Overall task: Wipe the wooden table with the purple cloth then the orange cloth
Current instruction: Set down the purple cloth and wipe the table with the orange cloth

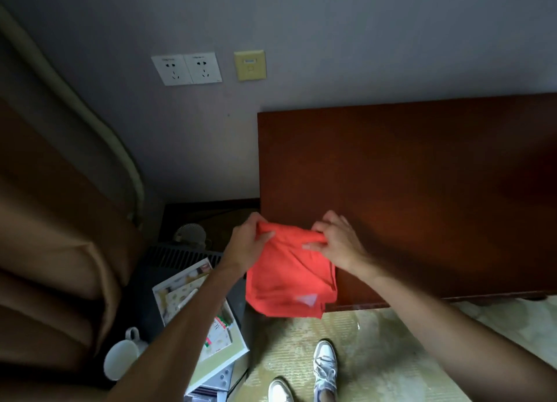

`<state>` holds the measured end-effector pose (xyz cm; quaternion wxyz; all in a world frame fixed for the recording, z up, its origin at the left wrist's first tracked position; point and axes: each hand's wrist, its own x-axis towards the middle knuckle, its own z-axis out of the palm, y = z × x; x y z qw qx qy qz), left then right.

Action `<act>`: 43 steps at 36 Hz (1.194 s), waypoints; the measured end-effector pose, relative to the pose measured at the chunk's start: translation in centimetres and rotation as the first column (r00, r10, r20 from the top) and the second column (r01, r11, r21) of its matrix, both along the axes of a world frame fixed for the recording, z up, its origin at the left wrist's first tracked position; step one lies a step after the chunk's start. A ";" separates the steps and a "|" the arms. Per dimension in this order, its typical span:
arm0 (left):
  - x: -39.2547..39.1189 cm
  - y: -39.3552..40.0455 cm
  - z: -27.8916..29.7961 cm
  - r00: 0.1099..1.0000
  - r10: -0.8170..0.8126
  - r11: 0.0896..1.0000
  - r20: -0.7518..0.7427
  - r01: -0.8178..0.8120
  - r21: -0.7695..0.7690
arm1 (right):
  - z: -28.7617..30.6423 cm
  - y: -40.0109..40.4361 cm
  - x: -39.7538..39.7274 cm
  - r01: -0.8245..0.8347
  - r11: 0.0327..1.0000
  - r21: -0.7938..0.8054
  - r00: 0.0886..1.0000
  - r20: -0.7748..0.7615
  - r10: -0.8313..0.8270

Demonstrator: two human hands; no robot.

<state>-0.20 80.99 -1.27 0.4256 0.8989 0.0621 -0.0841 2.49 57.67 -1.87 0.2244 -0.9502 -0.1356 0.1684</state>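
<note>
Over the tabletop's near left corner, the left hand and right hand each pinch the top edge of the orange cloth, which hangs down past the near edge. Beyond it, the wooden table lies bare; no purple cloth is in view, so the second wipe seems about to begin.

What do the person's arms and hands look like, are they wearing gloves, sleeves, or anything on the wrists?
Both arms are bare right up to the picture's edge: no sleeves in view. The left hand and right hand have no gloves, and no watch, band or ring can be seen. The only clothing visible is a pair of pale lace-up sneakers.
</note>
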 end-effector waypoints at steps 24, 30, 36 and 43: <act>-10.1 1.3 -5.0 0.835 -0.461 0.860 0.301 0.337 0.383 | -2.1 1.5 -2.3 -0.279 0.954 -0.106 0.830 0.472 0.295; -8.8 3.4 -5.1 0.938 -0.054 0.987 0.343 -0.001 0.159 | -7.3 4.5 -1.3 -0.313 0.909 -0.276 0.855 0.335 0.396; -8.5 3.7 -6.0 0.954 0.045 0.997 0.295 -0.063 0.053 | -7.3 3.7 -7.5 -0.366 0.899 -0.239 0.824 0.365 0.433; -7.6 2.9 -6.4 0.955 -0.018 0.999 0.295 0.007 0.040 | -7.6 1.5 -7.2 -0.633 0.713 -0.302 0.639 0.315 0.701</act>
